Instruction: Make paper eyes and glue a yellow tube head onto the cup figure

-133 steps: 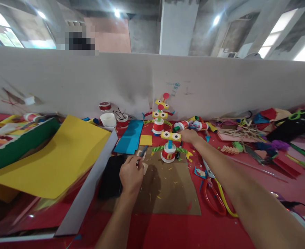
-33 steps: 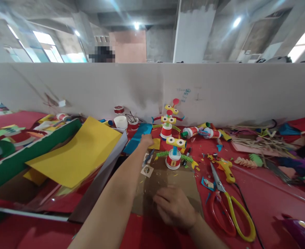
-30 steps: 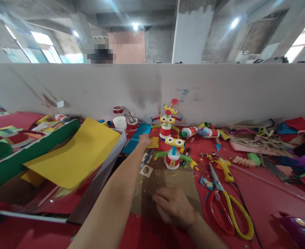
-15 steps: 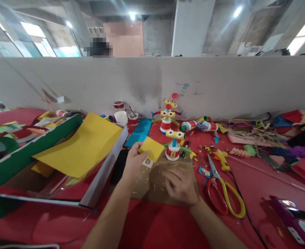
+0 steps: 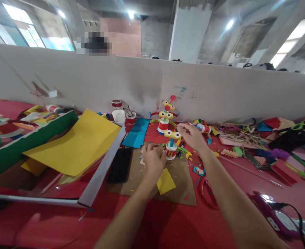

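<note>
A small paper-cup figure (image 5: pixel 171 152) stands upright on a brown cardboard sheet (image 5: pixel 183 192), with a yellow tube head, round eyes and green folded-paper arms. My left hand (image 5: pixel 154 159), fingers curved and apart, is beside its left arm; whether it touches the arm is unclear. My right hand (image 5: pixel 194 136) reaches past the head's right end, its fingers stretched out and nothing visible in them. On the cardboard below lies a yellow paper piece (image 5: pixel 166 181), apart from both hands. Scissors with a red handle (image 5: pixel 206 193) are mostly hidden under my right forearm.
Left of the cardboard lie a black phone (image 5: pixel 119 165) and an open box (image 5: pixel 100 169) with yellow sheets (image 5: pixel 79 141). Blue paper (image 5: pixel 136 133) and more cup figures (image 5: pixel 163 125) stand behind. Sticks (image 5: pixel 238 135) and a purple device (image 5: pixel 274 214) are at right.
My left hand has let go of the yellow paper, which now lies on the cardboard. My right hand has moved forward from the cardboard to the figure's head. The view has shifted slightly.
</note>
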{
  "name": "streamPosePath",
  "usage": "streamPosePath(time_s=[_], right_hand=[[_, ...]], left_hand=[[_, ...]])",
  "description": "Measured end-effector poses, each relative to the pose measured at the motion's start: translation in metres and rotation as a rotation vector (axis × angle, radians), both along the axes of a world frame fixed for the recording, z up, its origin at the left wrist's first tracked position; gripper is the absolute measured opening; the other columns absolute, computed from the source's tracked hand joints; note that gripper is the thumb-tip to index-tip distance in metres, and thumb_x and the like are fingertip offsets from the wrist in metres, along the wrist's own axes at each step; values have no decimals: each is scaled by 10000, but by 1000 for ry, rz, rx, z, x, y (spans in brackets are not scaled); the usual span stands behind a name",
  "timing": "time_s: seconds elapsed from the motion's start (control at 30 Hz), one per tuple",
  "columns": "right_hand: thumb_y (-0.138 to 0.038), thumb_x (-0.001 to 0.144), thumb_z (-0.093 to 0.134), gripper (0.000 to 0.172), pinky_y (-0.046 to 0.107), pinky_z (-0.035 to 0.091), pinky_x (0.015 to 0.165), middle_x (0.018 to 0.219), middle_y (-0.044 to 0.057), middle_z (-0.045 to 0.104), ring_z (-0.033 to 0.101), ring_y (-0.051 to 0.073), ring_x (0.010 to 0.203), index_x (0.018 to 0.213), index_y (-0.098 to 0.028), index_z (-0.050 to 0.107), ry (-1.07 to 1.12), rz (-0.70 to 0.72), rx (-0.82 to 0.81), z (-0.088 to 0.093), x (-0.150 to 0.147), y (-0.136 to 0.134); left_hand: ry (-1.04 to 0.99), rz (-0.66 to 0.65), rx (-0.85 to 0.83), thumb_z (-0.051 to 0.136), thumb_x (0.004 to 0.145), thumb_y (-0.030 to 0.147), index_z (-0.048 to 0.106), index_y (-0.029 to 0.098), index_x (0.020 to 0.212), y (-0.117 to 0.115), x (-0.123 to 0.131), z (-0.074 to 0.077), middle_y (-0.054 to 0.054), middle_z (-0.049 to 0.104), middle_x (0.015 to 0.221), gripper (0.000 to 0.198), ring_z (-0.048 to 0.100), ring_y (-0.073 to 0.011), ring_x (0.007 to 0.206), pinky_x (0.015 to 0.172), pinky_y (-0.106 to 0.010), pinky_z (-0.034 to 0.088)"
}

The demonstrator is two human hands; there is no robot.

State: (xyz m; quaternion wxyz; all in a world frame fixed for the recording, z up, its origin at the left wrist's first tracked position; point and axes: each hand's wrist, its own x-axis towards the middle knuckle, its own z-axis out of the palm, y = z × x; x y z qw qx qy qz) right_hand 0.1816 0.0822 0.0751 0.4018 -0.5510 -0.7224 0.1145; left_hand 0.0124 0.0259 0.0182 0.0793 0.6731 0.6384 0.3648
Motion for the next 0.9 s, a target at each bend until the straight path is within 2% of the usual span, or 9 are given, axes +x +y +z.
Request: streamPosePath(time_s=[0.1,0.17,0.27,0.43,0.63,0.9], right_hand=[[-503,817,503,419,330,466,787,1050,78,682,617,228,941,1061,-196,650,-123,13,-208,1,-5,18],[-484,802,529,400,329,466,793,1061,70,683,620,230,950,1058,-203,654,-164,23,-249,-2,-7,20],[-408,796,557,311,316,469,788,1031,43,699,633,217,932,1018,-224,672,-165,64,-236,-7,-5,15],[-339,781,581,273,307,475,792,1007,38,707,643,204,908,1005,-213,675,-79,99,-222,-17,1,6],[-356,754,615,313,311,493,770,990,46,704,647,207,882,1019,-197,665,60,88,-236,-33,5,5],[-340,745,628,287,320,492,811,1016,45,695,641,204,910,995,-202,649,125,158,-238,-42,6,9]], left_hand=[[-66,134,-15,581,765,405,710,267,971,11,28,-4,-77,594,1030,279,451,-272,1022,894,-414,325],[-94,217,-9,606,743,428,710,276,969,15,43,-10,-74,586,1029,291,433,-276,1013,874,-413,313],[-114,273,22,640,717,439,707,291,966,19,54,-17,-66,580,1033,297,423,-270,1001,856,-405,300],[-115,251,53,629,737,414,716,300,908,23,55,-20,-56,585,986,224,426,-259,948,831,-398,295],[-124,214,82,612,758,383,713,278,886,24,56,-23,-62,584,936,194,430,-251,920,801,-388,296],[-90,199,99,598,774,381,714,279,839,28,55,-29,-52,601,900,168,432,-244,889,771,-379,281]])
